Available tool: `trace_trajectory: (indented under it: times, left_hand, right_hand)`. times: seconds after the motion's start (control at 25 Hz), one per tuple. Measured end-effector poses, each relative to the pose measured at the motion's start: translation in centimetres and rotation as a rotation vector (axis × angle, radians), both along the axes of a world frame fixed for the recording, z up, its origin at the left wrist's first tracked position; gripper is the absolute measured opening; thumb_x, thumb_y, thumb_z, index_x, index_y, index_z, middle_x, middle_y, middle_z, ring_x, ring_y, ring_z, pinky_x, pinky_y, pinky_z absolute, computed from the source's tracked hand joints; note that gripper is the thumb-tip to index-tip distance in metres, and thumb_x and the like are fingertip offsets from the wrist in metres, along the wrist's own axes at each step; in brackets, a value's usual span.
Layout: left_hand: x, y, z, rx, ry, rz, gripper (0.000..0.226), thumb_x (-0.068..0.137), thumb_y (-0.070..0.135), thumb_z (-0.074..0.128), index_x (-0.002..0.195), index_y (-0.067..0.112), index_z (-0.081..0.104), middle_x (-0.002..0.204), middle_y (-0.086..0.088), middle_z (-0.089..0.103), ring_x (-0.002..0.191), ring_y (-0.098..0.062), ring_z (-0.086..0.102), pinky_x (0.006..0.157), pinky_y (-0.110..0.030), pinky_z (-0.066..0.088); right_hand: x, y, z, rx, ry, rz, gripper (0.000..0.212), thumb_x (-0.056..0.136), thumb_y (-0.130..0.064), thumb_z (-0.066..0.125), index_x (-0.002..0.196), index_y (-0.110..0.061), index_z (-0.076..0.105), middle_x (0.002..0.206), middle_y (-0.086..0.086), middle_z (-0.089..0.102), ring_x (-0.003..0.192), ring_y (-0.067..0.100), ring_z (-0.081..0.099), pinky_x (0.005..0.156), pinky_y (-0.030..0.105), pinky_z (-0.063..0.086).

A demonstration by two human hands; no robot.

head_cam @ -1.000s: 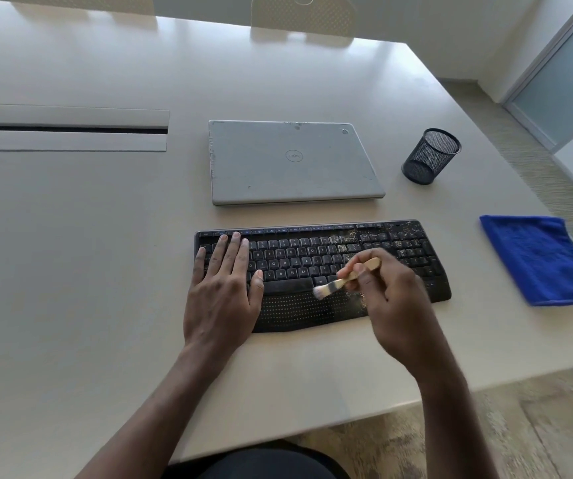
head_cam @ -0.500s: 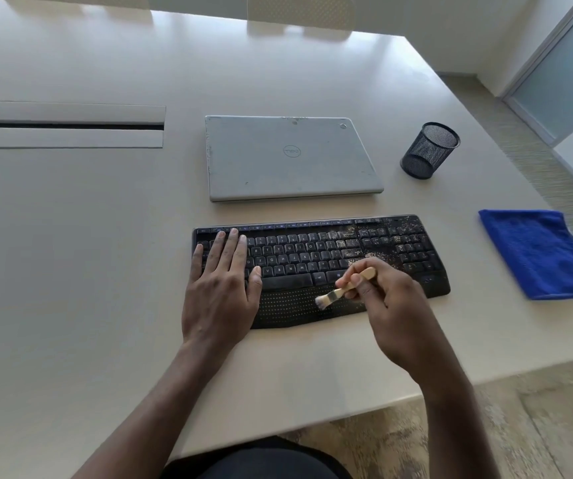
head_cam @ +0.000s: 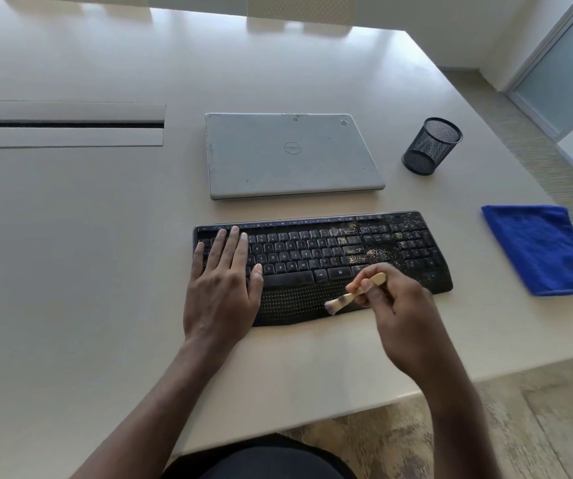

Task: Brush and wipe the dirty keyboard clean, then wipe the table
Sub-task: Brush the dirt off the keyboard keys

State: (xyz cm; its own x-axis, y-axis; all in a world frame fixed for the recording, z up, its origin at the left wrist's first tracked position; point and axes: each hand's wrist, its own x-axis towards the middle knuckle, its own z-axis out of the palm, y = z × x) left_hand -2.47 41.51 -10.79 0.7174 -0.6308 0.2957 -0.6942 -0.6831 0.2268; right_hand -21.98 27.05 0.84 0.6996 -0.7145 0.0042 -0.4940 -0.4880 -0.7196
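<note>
A black keyboard (head_cam: 312, 250) lies on the beige table (head_cam: 105, 271), its right half speckled with crumbs. My left hand (head_cam: 221, 285) lies flat on the keyboard's left end, fingers straight. A small wooden brush (head_cam: 350, 295) is pinched in my right hand (head_cam: 399, 312), its pale bristles down on the palm rest near the keyboard's front edge. A folded blue cloth (head_cam: 544, 250) lies on the table to the right of the keyboard.
A closed grey laptop (head_cam: 292, 157) sits just behind the keyboard. A black mesh pen cup (head_cam: 430, 146) stands to its right. A cable slot (head_cam: 64, 125) runs across the table at left. The table's edge is close on the right and front.
The brush has swept down from the lower key row onto the palm rest, toward me. My left hand has stayed flat on the keyboard's left end.
</note>
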Motion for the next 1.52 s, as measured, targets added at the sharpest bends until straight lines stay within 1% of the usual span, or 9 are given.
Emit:
trace_trajectory:
  times: [0.16, 0.44, 0.68, 0.8, 0.96, 1.16, 1.24, 1.36, 1.52]
  left_hand:
    - [0.0, 0.0, 0.0, 0.003, -0.003, 0.005, 0.065, 0.105, 0.045, 0.032, 0.159, 0.011, 0.042, 0.167, -0.008, 0.036, 0.158, -0.022, 0.027, 0.131, -0.048, 0.016]
    - [0.0, -0.1, 0.1, 0.004, -0.001, 0.004, 0.066, 0.104, 0.045, 0.031, 0.159, 0.011, 0.043, 0.167, -0.008, 0.037, 0.158, -0.021, 0.028, 0.131, -0.047, 0.015]
    - [0.0, -0.1, 0.0, -0.004, 0.000, 0.009, 0.065, 0.104, 0.045, 0.033, 0.158, 0.011, 0.044, 0.167, -0.007, 0.038, 0.158, -0.021, 0.029, 0.130, -0.048, 0.017]
    - [0.0, -0.1, 0.0, -0.006, -0.002, 0.011, 0.065, 0.104, 0.045, 0.033, 0.158, 0.011, 0.044, 0.166, -0.008, 0.038, 0.158, -0.021, 0.029, 0.130, -0.048, 0.017]
    - [0.0, 0.0, 0.0, -0.012, -0.005, 0.009, 0.064, 0.104, 0.044, 0.034, 0.158, 0.010, 0.045, 0.166, -0.008, 0.038, 0.157, -0.021, 0.030, 0.131, -0.047, 0.016]
    - [0.0, -0.1, 0.0, -0.008, -0.002, 0.011, 0.065, 0.104, 0.045, 0.033, 0.158, 0.011, 0.044, 0.167, -0.007, 0.038, 0.158, -0.021, 0.029, 0.131, -0.047, 0.017]
    - [0.0, -0.2, 0.0, -0.009, -0.003, 0.011, 0.065, 0.104, 0.045, 0.032, 0.158, 0.010, 0.044, 0.166, -0.008, 0.038, 0.157, -0.022, 0.030, 0.130, -0.048, 0.017]
    - [0.0, -0.1, -0.1, -0.012, -0.002, 0.008, 0.065, 0.104, 0.045, 0.033, 0.158, 0.010, 0.044, 0.166, -0.008, 0.039, 0.157, -0.022, 0.030, 0.130, -0.048, 0.018]
    - [0.0, -0.1, -0.2, -0.007, 0.002, 0.010, 0.065, 0.103, 0.044, 0.034, 0.158, 0.011, 0.044, 0.167, -0.007, 0.038, 0.158, -0.021, 0.029, 0.130, -0.049, 0.019]
  right_hand:
    - [0.4, -1.9, 1.0, -0.155, -0.064, -0.144, 0.018, 0.106, -0.017, 0.053, 0.094, -0.021, 0.066, 0.086, -0.010, 0.072, 0.080, -0.001, 0.067, 0.068, 0.004, 0.046]
    - [6.7, -0.9, 0.1, -0.042, -0.177, -0.025, 0.019, 0.102, -0.028, 0.062, 0.090, -0.015, 0.068, 0.076, -0.006, 0.075, 0.072, 0.002, 0.073, 0.074, 0.033, 0.063]
    - [5.3, -3.1, 0.6, -0.170, -0.043, -0.252, 0.019, 0.103, -0.024, 0.062, 0.088, -0.013, 0.066, 0.076, 0.001, 0.073, 0.067, 0.008, 0.071, 0.055, 0.003, 0.044]
    - [5.7, -2.3, 1.0, -0.103, -0.117, -0.218, 0.019, 0.103, -0.021, 0.063, 0.088, -0.009, 0.068, 0.074, 0.001, 0.072, 0.060, -0.001, 0.069, 0.053, 0.000, 0.042]
    - [6.8, -1.1, 0.2, 0.020, -0.167, -0.101, 0.018, 0.101, -0.022, 0.065, 0.089, -0.010, 0.071, 0.074, -0.001, 0.074, 0.065, 0.002, 0.073, 0.062, 0.018, 0.060]
    - [5.1, -4.1, 0.9, -0.163, -0.076, -0.308, 0.020, 0.103, -0.021, 0.062, 0.087, -0.010, 0.069, 0.074, 0.001, 0.073, 0.054, -0.007, 0.064, 0.052, 0.000, 0.041]
    - [5.4, -4.3, 1.1, -0.150, -0.119, -0.267, 0.022, 0.103, -0.023, 0.062, 0.087, -0.009, 0.069, 0.071, -0.004, 0.072, 0.054, -0.007, 0.066, 0.057, 0.003, 0.048]
    - [7.4, -3.2, 0.6, 0.049, -0.192, -0.102, 0.022, 0.101, -0.025, 0.064, 0.091, -0.007, 0.073, 0.075, 0.000, 0.076, 0.065, 0.005, 0.075, 0.070, 0.028, 0.064]
    - [7.4, -4.5, -0.3, 0.006, -0.115, -0.164, 0.021, 0.101, -0.024, 0.064, 0.092, -0.008, 0.073, 0.074, 0.001, 0.075, 0.065, 0.009, 0.075, 0.070, 0.033, 0.065]
